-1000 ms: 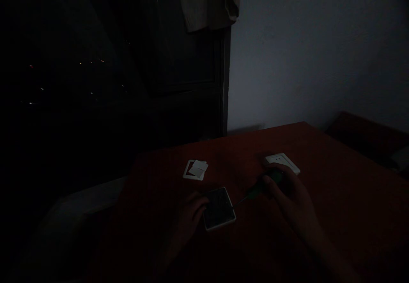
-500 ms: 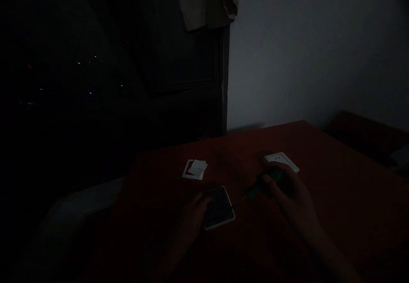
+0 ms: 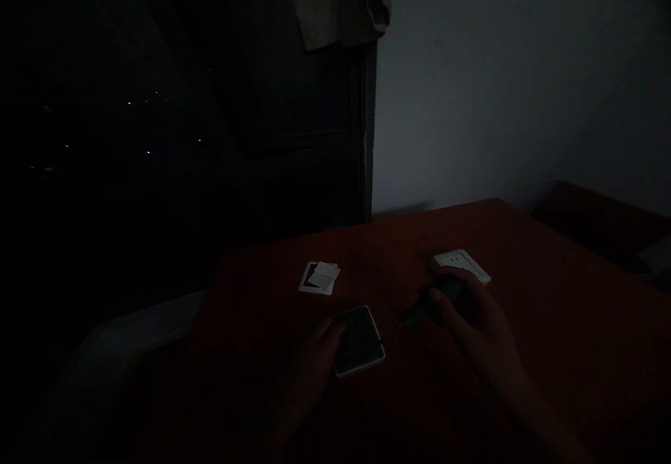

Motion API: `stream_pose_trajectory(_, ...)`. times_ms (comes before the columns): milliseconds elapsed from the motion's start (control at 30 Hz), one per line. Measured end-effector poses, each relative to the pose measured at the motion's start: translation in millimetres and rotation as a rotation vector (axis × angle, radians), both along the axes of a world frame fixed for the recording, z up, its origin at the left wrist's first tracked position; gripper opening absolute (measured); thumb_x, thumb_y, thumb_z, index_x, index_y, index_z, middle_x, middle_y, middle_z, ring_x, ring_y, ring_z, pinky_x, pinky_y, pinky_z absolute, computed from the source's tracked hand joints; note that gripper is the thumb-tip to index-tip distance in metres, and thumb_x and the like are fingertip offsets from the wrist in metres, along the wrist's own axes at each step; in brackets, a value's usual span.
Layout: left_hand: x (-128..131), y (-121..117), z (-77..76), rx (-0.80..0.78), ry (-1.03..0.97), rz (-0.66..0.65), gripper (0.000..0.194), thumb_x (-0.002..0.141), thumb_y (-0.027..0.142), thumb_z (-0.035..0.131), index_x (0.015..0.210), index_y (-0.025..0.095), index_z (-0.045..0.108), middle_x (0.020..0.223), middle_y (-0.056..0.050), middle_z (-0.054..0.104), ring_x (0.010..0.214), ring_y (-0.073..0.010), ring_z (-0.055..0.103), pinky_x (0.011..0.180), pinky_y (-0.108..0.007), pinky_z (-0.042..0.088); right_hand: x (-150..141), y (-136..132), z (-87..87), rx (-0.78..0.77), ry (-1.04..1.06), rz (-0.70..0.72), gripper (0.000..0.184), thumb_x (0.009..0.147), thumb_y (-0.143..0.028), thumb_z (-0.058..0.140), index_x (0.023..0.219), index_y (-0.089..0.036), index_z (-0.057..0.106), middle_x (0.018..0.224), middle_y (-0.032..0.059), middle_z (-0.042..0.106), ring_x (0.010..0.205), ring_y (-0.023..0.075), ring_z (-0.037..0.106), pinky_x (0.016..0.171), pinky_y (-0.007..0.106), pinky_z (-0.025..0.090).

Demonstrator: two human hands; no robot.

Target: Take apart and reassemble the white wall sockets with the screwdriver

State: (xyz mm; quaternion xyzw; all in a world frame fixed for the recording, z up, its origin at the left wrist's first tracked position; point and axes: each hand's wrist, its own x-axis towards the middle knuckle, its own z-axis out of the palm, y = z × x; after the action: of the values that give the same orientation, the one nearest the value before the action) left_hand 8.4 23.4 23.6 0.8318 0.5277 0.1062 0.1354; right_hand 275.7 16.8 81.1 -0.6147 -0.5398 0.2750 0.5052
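Observation:
In dim light my right hand [image 3: 474, 310] is closed around the green handle of a screwdriver [image 3: 415, 314]. Its thin shaft points left, and the tip meets the right edge of a square switch or socket panel [image 3: 361, 344]. That panel lies on the table with a dark inner face up and a pale rim. At its left side my left hand [image 3: 317, 349] grips the edge, with the fingertips over the dark face. Just beyond my right hand sits a white socket panel [image 3: 462, 264] with slots, partly covered by the fingers.
A white frame [image 3: 307, 286] with white flat pieces [image 3: 325, 275] on it lies farther back on the reddish-brown table [image 3: 556, 296]. Behind stand a dark window [image 3: 157, 121] and a pale wall [image 3: 498, 87]. Cloth [image 3: 340, 6] hangs above at the window's side.
Almost nothing differs. The panel and my left hand have shifted very slightly left, while the screwdriver tip stays at the panel's right edge.

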Motion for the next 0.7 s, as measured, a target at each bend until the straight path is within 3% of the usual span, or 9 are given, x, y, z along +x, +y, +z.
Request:
stream_pose_trajectory(200,-3,0,-2.4,0.08,-0.033,0.014,0.038,0.089,0.011,0.045,0.12,0.028,0.06,0.125,-0.003,0.062,0.112,-0.0199,0.061,0.098,-0.035,0.05,-1,1,-0.7,0.019,0.007,-0.002,0.036,0.083,-0.046,0.059,0.111,-0.024,0.055,0.094,0.0041,0.064,0.078,0.0207,0.063,0.067,0.032,0.053)
stream_pose_trajectory(433,-3,-1,-3.3,0.14,-0.088,0.029,0.031,0.088,0.011,0.047,0.107,0.027,0.066,0.116,-0.002,0.066,0.101,-0.0199,0.066,0.091,-0.035,0.055,-2,3,-2.8,0.021,-0.012,-0.002,0.036,0.083,-0.048,0.059,0.11,-0.024,0.056,0.091,0.0028,0.063,0.077,0.0196,0.063,0.066,0.031,0.053)
stream_pose_trajectory(700,1,0,8.7,0.054,-0.212,0.023,0.028,0.086,0.012,0.048,0.102,0.025,0.067,0.109,-0.002,0.067,0.099,-0.018,0.065,0.089,-0.03,0.054,-5,2,2.0,0.021,-0.025,0.005,0.036,0.083,-0.048,0.059,0.109,-0.024,0.056,0.087,0.0017,0.062,0.07,0.0178,0.061,0.063,0.031,0.052)
